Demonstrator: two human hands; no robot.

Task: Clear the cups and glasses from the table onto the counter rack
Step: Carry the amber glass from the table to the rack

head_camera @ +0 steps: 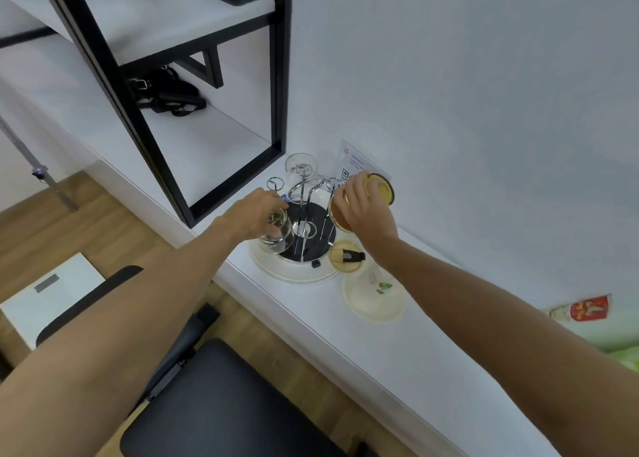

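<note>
A chrome cup rack (308,211) with looped prongs stands on a round white tray (301,276) on the white counter. One clear glass (301,169) hangs upside down on a back prong. My left hand (257,214) grips a clear glass (276,237), held tilted over the rack's left side. My right hand (363,209) holds an amber cup (380,190) upside down, bottom up, at the rack's right side.
A cream plate (375,295) and a small lid with a black clip (345,254) lie right of the tray. A QR-code sign (359,164) leans on the wall. Black shelving (221,110) rises at left; a black chair (221,401) sits below the counter (415,370).
</note>
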